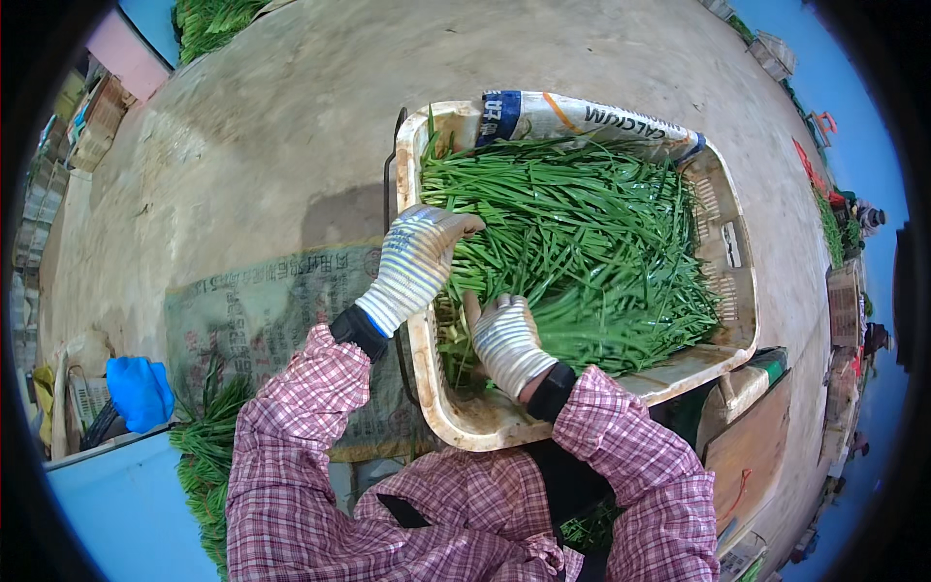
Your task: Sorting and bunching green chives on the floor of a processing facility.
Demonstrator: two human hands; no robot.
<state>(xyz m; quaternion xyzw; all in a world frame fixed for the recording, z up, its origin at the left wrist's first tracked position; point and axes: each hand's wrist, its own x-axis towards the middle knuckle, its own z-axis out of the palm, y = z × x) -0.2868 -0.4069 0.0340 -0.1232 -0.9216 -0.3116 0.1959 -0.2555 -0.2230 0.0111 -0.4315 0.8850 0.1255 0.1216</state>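
Note:
A pale plastic crate (pixel 740 320) before me holds a thick layer of green leaves, apparently Chinese chives (pixel 582 211), with their paler stem ends to the left. My left hand (pixel 422 254), in a striped knit glove, reaches over the crate's left rim. Its fingertips bend close to the stem ends; whether they grip any is unclear. Lower down inside the crate, my right hand (pixel 509 338) wears a similar glove. Its fingers curl at the base of a motion-blurred bunch of chives (pixel 604 331), which fans out to the right. The palm side of this hand is hidden.
A printed woven sack (pixel 596 120) lines the crate's far side. Another sack (pixel 284 305) lies on the concrete floor (pixel 291 131) at left. More chives (pixel 200 465) lie at lower left, near a blue bag (pixel 140 393). A wooden board (pixel 749 451) stands right of the crate.

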